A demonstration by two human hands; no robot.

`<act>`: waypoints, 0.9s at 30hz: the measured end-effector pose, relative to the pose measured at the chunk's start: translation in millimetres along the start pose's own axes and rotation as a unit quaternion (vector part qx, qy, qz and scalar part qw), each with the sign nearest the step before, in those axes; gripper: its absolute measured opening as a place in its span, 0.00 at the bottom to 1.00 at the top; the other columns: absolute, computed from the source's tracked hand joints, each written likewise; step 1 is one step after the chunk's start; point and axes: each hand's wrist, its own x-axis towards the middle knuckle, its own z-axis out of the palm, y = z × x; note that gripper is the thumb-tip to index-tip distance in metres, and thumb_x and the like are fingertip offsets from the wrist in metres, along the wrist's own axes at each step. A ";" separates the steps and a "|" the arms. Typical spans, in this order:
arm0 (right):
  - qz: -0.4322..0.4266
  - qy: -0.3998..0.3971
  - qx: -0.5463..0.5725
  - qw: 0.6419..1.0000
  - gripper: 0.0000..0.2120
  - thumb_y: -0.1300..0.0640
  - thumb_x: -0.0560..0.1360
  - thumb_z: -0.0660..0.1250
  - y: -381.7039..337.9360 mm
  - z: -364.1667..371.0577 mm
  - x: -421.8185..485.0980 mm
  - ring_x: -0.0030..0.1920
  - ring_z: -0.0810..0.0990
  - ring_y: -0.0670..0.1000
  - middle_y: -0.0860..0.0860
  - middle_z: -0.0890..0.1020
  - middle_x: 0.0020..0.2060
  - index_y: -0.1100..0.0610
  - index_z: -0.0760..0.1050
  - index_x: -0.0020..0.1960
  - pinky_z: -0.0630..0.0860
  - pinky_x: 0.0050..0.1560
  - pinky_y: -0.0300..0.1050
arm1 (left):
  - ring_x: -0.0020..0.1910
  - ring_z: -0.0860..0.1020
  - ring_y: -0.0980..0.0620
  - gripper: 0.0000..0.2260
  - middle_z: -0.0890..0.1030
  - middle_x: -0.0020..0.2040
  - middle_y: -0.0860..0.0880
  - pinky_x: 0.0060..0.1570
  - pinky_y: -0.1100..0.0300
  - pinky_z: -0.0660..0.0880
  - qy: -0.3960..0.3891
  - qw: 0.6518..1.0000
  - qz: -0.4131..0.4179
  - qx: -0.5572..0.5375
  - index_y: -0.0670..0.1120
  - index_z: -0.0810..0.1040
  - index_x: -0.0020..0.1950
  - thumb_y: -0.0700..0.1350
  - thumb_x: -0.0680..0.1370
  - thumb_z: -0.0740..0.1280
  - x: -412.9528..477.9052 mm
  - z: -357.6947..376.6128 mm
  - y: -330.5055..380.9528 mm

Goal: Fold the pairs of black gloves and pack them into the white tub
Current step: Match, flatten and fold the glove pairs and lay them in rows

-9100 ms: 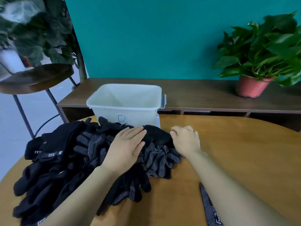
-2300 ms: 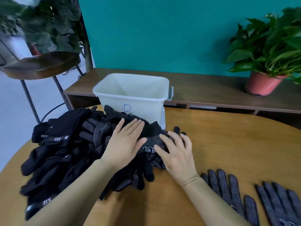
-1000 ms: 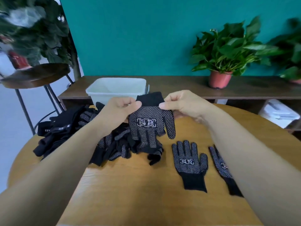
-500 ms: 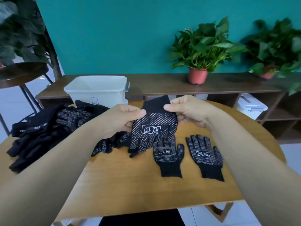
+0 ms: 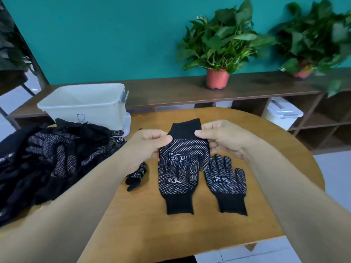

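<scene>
A knitted black glove (image 5: 185,149), its palm studded with white dots, was pinched at the ribbed cuff by the left hand (image 5: 150,147) and the right hand (image 5: 222,139) at centre frame, fingers hanging down. Its tips overlapped a flat glove (image 5: 177,188); a second flat glove (image 5: 227,185) was laid beside it on the round wooden table (image 5: 190,234). A loose heap of gloves (image 5: 47,164) was piled at left, before the white plastic tub (image 5: 85,105) at upper left.

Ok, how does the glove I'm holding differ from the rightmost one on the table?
The held glove is pinched by the left hand and right hand, cuff up; the rightmost glove lies flat on the table, untouched, cuff toward you. Both are black with white dots.
</scene>
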 end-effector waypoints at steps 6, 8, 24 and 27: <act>0.017 0.021 0.005 1.000 0.07 0.57 0.79 0.66 14.5 -11.3 34.6 0.51 0.85 0.56 0.57 0.86 0.48 0.61 0.77 0.49 0.80 0.54 0.49 | 0.57 0.82 0.41 0.09 0.86 0.52 0.44 0.62 0.50 0.77 0.017 0.999 -0.030 -0.010 0.43 0.83 0.54 0.44 0.82 0.64 33.1 0.6 -12.1; 0.013 0.026 0.001 1.000 0.07 0.57 0.80 0.65 15.7 -18.4 46.4 0.47 0.85 0.53 0.55 0.86 0.46 0.60 0.77 0.48 0.79 0.51 0.47 | 0.56 0.82 0.41 0.09 0.86 0.52 0.44 0.61 0.48 0.77 0.019 0.999 -0.027 -0.006 0.44 0.84 0.52 0.45 0.82 0.65 48.9 -0.8 -12.0; 0.002 0.066 -0.026 0.998 0.09 0.57 0.81 0.64 20.4 -24.7 112.1 0.35 0.82 0.42 0.49 0.85 0.38 0.62 0.77 0.52 0.77 0.42 0.40 | 0.51 0.83 0.45 0.10 0.86 0.50 0.47 0.60 0.47 0.78 0.015 0.998 0.001 0.062 0.49 0.85 0.47 0.47 0.82 0.64 112.3 -21.8 -30.0; 0.033 0.037 -0.065 0.997 0.10 0.56 0.81 0.64 39.7 -14.6 103.8 0.41 0.84 0.45 0.52 0.86 0.43 0.63 0.79 0.50 0.80 0.47 0.41 | 0.45 0.82 0.54 0.09 0.86 0.51 0.48 0.58 0.57 0.78 0.020 0.991 -0.021 0.128 0.50 0.85 0.46 0.49 0.81 0.66 98.3 -18.2 -51.7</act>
